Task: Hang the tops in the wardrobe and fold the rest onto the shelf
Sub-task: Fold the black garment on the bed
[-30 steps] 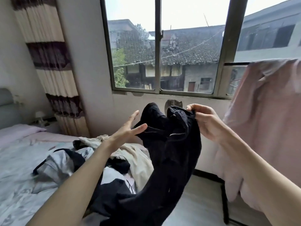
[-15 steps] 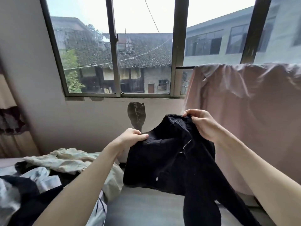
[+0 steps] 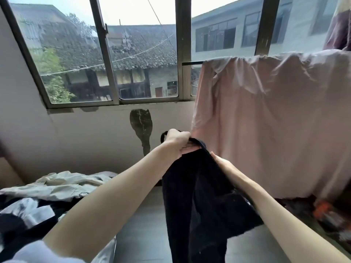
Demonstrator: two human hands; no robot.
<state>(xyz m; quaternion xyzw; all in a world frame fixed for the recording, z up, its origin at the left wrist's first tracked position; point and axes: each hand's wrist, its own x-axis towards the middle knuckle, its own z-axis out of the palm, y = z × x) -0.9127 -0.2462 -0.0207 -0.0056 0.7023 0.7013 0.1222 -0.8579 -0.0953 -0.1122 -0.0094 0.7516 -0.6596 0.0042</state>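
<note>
Fingers of the left hand (image 3: 175, 143) are gripping the black trousers' (image 3: 201, 196) waistband at centre frame, the right hand (image 3: 223, 165) pinching their edge; soft, limp, probably heavyish, best held there.

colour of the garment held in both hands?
Black garment, plain, no visible pattern; head view.

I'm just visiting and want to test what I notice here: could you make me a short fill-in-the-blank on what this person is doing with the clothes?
1. The left hand grips the top edge of a ____ garment.
2. The sheet draped over the rail to the right is ____ in colour.
3. The right hand touches the garment just ____ the left hand.
4. The pile of clothes lies to the person's ____.

Missing words: black; pink; below; left
</note>
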